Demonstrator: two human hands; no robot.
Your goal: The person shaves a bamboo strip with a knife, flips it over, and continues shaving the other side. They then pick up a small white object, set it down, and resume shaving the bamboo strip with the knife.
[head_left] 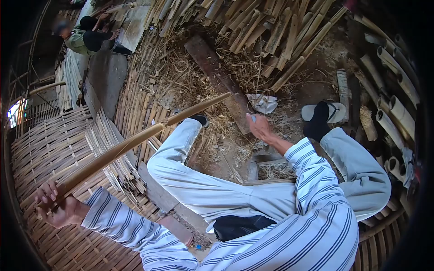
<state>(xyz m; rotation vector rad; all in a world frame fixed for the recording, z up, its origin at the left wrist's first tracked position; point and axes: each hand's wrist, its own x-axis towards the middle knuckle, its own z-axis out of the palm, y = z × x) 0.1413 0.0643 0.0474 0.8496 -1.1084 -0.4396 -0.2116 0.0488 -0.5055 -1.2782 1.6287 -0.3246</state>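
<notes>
A long bamboo pole (115,151) slants from the lower left up to the middle of the head view, with a node partway along. My left hand (58,208) is closed around its near end, fingers curled over the edge. The pole's far tip rests over or just above a dark wooden plank (210,63) on the ground. Beside the plank's lower end, my right hand (260,128) is closed; a small grey-blue bit shows at its fingers, too little to name. A crumpled white wrapper (262,103) lies just beyond that hand.
Split bamboo pieces (271,34) are piled at the top, and bamboo tubes (398,108) stack along the right. Shavings cover the ground. A woven bamboo panel (49,153) and thin strips (115,158) lie left. Another person (86,38) sits at upper left. A sandal (337,112) lies by my foot.
</notes>
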